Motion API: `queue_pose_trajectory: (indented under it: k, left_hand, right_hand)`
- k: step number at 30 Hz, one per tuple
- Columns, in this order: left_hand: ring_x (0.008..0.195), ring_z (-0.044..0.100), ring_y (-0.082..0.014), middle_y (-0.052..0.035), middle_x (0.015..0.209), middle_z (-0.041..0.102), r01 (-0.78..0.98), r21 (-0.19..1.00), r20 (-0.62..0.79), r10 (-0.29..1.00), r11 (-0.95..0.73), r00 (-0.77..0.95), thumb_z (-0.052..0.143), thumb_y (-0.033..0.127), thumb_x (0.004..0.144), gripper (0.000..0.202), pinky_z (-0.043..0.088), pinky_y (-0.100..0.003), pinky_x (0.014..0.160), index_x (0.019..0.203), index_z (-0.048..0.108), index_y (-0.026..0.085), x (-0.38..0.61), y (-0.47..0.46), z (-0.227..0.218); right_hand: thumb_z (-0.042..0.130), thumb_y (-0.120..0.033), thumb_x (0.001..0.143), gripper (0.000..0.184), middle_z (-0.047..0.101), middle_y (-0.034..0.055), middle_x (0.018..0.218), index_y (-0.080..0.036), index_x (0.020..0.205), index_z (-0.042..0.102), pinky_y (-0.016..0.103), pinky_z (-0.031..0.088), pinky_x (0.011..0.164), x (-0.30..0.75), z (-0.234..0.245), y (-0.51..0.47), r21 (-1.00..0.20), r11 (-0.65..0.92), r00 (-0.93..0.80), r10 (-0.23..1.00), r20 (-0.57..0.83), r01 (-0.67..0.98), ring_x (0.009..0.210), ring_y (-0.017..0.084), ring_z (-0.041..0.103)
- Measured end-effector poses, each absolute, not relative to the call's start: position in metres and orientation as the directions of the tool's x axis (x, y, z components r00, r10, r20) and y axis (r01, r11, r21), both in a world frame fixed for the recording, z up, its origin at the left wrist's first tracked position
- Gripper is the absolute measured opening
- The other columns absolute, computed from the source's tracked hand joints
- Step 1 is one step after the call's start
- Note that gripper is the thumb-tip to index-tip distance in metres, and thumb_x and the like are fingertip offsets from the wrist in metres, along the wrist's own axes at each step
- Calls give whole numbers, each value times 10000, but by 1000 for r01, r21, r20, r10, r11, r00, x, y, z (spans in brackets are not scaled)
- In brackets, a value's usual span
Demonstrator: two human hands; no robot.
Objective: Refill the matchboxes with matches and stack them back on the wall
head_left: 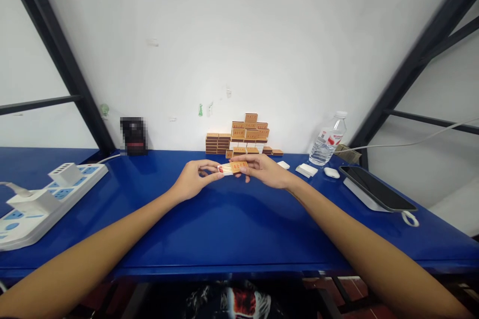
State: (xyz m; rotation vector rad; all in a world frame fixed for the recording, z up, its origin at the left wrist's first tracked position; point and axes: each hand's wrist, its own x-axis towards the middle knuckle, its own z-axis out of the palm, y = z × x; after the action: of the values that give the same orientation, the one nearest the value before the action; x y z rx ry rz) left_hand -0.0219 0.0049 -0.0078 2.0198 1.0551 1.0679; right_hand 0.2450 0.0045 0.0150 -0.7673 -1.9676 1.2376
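Between my two hands, above the blue table, is a matchbox (239, 167) with its white inner tray (225, 169) slid partly out to the left. Red-tipped matches show inside the tray. My left hand (194, 178) pinches the tray's left end between thumb and fingers. On the right, my right hand (264, 169) grips the orange sleeve, fingers over its top and thumb at the near side. Behind the hands, a stepped stack of orange matchboxes (250, 133) stands against the wall. Left of it is a neat pile of brown-sided matchboxes (217, 143).
White box pieces (307, 170) and a white earphone case (331, 173) lie to the right. Near them stand a tilted-looking water bottle (328, 140) and a phone (376, 187). A power strip (78, 187) with chargers is at left. The blue table (209, 229) ends at the wall.
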Motion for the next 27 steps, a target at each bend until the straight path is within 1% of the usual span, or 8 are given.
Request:
queue_pose_trajectory:
  k: [7, 10, 12, 16, 19, 21, 23, 27]
  left_hand:
    - [839, 723, -190, -65, 997, 800, 349, 792, 377, 851, -501, 366, 812, 470, 811, 401, 572, -299, 780, 1092, 763, 188, -16, -4, -2]
    - [776, 703, -174, -63, 968, 799, 351, 787, 377, 846, -507, 376, 808, 459, 813, 403, 561, -291, 743, 1098, 752, 179, -14, -7, -2]
    - [748, 691, -167, -62, 958, 799, 355, 782, 381, 843, -513, 380, 805, 450, 813, 407, 553, -286, 722, 1105, 743, 174, -14, -8, -2]
    - [775, 702, -170, -58, 947, 789, 342, 766, 407, 823, -544, 397, 795, 421, 817, 372, 549, -275, 715, 1087, 732, 174, -13, -9, -2]
    - [838, 712, -185, -60, 946, 772, 294, 788, 413, 819, -541, 399, 797, 406, 809, 373, 551, -267, 712, 1085, 716, 170, -13, -7, -3]
    - [813, 707, -184, -55, 904, 758, 264, 821, 386, 833, -506, 395, 795, 422, 809, 395, 548, -265, 692, 1094, 709, 163, -12, -6, -5]
    - [727, 685, -166, -45, 845, 746, 247, 851, 346, 849, -463, 399, 784, 457, 819, 406, 539, -266, 660, 1084, 718, 157, -11, -3, -8]
    - [629, 650, -144, -46, 787, 746, 221, 902, 260, 876, -371, 407, 795, 498, 800, 424, 527, -266, 624, 1026, 743, 144, -10, 0, -13]
  right_hand:
    - [657, -473, 947, 482, 701, 93, 989, -157, 1311, 655, 237, 476, 521, 237, 7, 2, -881, 390, -494, 841, 222, 267, 782, 167, 646]
    - [671, -454, 926, 442, 705, 74, 908, -156, 1254, 677, 251, 454, 516, 233, 4, 0, -863, 379, -441, 872, 212, 335, 682, 156, 612]
    - [676, -411, 912, 386, 725, 77, 949, -163, 1207, 695, 291, 503, 601, 229, 2, -1, -841, 403, -396, 883, 253, 362, 693, 163, 623]
    - [688, -324, 880, 240, 738, 89, 1144, -183, 1072, 717, 384, 523, 924, 223, -1, -3, -774, 485, -311, 870, 382, 407, 984, 228, 681]
    - [676, -336, 895, 216, 740, 84, 1135, -193, 1054, 709, 405, 495, 985, 221, -2, -4, -756, 510, -314, 858, 407, 411, 1057, 243, 670]
    - [679, -360, 903, 233, 733, 81, 1146, -201, 1071, 706, 396, 507, 948, 221, -2, -6, -751, 527, -349, 844, 407, 398, 1029, 237, 667]
    - [671, -402, 917, 269, 726, 80, 1119, -204, 1096, 701, 358, 531, 829, 220, -1, -7, -774, 515, -390, 841, 374, 369, 915, 211, 668]
    - [601, -511, 961, 389, 666, 33, 828, -181, 1153, 678, 258, 447, 546, 219, -3, -7, -862, 411, -434, 862, 262, 296, 620, 136, 576]
